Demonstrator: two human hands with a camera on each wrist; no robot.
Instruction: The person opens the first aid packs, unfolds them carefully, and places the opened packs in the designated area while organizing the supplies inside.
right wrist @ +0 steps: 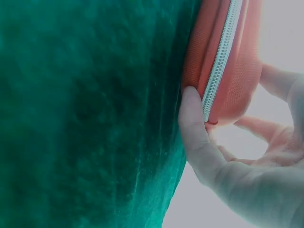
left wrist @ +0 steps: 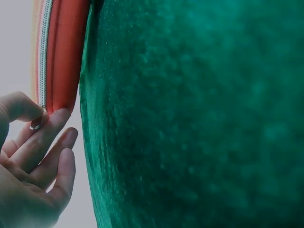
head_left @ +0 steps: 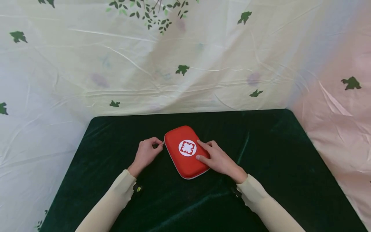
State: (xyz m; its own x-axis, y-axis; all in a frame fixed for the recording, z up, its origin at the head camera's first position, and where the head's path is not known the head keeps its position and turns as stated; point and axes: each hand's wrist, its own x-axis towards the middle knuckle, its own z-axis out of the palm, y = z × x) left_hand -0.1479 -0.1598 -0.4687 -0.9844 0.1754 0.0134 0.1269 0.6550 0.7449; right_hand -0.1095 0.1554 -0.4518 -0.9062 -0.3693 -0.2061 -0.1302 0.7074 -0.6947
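A red zippered first-aid case [head_left: 185,167] with a white round emblem [head_left: 187,148] lies slightly turned on the dark green cloth. At its left edge, my left hand [head_left: 146,153] pinches the small metal zipper pull [left wrist: 36,124] between thumb and forefinger. The other left fingers are loosely bent below it. My right hand [head_left: 219,159] grips the case's right side, with two fingertips on its top face. In the right wrist view, a finger [right wrist: 194,118] presses the case's side beside the zipper teeth [right wrist: 221,61]. The teeth look meshed along the visible stretches in both wrist views.
Dark green velvety cloth [head_left: 275,154] covers the table, with a few creases. Behind it hangs a pale curtain [head_left: 203,90] with green leaf prints, and more fabric [head_left: 342,129] hangs at the right. Each forearm wears a cream sleeve [head_left: 107,206] with a dark wrist device.
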